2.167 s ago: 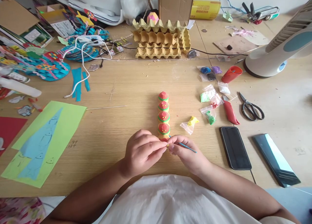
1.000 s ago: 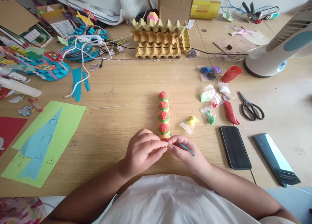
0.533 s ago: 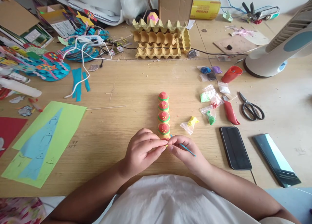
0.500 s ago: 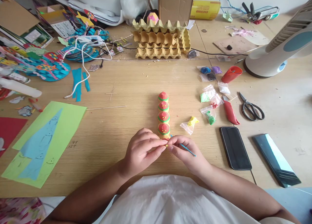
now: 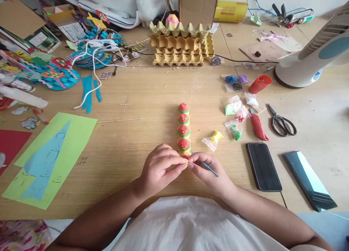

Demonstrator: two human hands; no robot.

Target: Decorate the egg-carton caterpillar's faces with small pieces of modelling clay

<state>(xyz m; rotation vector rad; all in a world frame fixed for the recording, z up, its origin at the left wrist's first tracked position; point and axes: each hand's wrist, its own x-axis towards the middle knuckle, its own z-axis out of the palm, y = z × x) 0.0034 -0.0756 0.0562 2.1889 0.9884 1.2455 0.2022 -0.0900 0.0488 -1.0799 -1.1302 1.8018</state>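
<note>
A row of egg-carton cups, painted or covered in red with green bands and small yellow face marks, stands in front of me. Its nearest cup is partly behind my fingertips. My left hand is closed in a pinch, thumb and forefinger on a tiny yellow bit of clay. Against it, the fingertips of my right hand meet at the same spot. A thin blue modelling tool lies held in the right hand, its end sticking out past the knuckles.
To the right lie an open bag of yellow clay, more clay bags, a red cup, scissors and two phones. Egg cartons are stacked behind. Green paper with a blue cutout lies left.
The yellow bit sits slightly more covered between the fingertips. Both hands stay nearly in place, and the whole view has shifted a little.
</note>
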